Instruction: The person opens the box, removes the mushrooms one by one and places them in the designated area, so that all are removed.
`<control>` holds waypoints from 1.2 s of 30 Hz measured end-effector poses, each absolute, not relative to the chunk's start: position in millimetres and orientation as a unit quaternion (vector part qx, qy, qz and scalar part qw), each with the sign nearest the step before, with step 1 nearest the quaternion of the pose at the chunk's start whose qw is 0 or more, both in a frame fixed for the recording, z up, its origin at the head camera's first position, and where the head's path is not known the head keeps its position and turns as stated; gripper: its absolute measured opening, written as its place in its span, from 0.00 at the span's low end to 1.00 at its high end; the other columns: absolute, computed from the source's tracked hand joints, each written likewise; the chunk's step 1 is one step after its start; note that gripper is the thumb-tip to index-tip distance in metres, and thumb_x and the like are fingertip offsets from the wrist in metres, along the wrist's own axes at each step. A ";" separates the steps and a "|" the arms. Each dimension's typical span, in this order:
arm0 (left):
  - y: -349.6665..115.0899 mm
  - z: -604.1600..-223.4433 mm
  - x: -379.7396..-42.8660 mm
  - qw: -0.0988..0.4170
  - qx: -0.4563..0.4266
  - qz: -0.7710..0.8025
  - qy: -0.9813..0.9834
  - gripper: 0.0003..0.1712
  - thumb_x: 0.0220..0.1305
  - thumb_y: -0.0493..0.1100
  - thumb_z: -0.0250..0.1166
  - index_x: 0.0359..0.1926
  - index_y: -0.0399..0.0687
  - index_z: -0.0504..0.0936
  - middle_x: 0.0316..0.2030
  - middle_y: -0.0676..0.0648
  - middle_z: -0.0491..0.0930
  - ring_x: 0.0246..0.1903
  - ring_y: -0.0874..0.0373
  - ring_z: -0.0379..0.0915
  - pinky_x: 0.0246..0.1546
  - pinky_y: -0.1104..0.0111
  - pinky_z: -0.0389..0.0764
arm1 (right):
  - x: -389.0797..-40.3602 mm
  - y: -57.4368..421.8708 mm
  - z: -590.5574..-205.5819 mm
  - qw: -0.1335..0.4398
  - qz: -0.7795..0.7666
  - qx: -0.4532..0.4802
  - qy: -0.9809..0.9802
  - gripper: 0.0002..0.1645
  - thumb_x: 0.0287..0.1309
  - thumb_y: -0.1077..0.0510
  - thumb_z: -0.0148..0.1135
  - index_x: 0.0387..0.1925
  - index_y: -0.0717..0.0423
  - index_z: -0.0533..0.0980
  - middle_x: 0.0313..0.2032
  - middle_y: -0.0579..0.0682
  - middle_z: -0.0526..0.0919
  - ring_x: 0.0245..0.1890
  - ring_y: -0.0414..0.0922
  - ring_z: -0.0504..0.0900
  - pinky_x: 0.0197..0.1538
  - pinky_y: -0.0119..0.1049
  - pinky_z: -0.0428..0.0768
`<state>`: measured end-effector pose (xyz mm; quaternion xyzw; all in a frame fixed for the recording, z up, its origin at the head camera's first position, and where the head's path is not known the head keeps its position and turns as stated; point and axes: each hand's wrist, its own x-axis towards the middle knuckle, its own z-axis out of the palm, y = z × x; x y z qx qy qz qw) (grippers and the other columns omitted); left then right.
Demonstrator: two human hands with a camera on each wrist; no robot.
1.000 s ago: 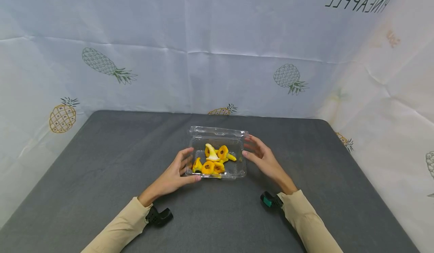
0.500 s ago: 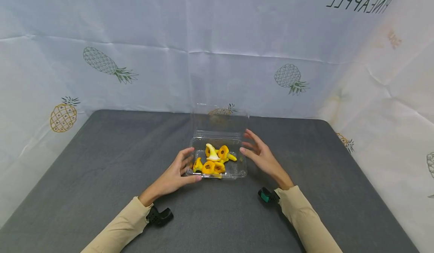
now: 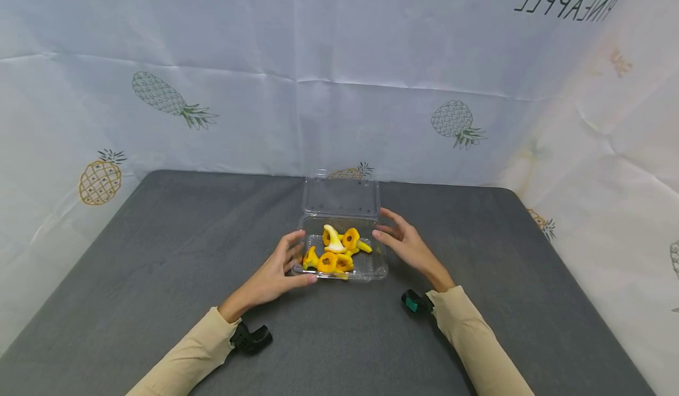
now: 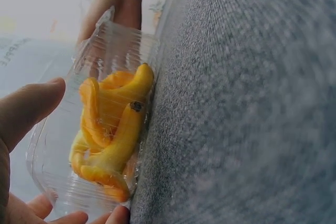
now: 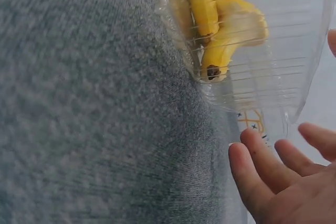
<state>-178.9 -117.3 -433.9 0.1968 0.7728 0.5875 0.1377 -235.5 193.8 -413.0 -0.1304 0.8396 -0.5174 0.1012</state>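
Note:
A clear plastic clamshell container [image 3: 366,275] stands on the table, its hinged lid [image 3: 342,197] swung up and leaning back. Inside lie several yellow-orange chanterelle mushrooms [image 3: 334,243], also visible through the wall in the left wrist view. My left hand [image 3: 272,275] holds the container's near left corner, with fingers along the left wall and thumb at the front rim. On the other side, my right hand [image 3: 411,247] is beside the container's back right corner, fingers spread and holding nothing. In the right wrist view its fingertips [image 5: 239,156] are apart from the clear wall.
Dark grey cloth covers the table [image 3: 339,337]. Behind it hangs a white curtain [image 3: 371,131] with pineapple prints. Black wrist devices [image 3: 251,338] are worn at both beige sleeves [image 3: 480,343].
The lid has swung upward and away, from a low edge-on position to leaning back. My right hand has shifted slightly left, off the lid's corner. My left hand stays in place.

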 end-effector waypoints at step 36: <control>-106.6 -444.1 -173.7 0.096 0.192 0.588 0.780 0.53 0.68 0.46 0.66 0.79 0.47 0.38 0.79 0.39 0.36 0.78 0.37 0.35 0.75 0.42 0.49 | -219.3 171.8 -393.7 -0.035 -0.448 -0.200 0.871 0.28 0.65 0.53 0.64 0.64 0.57 0.72 0.63 0.56 0.75 0.66 0.57 0.72 0.68 0.60 0.71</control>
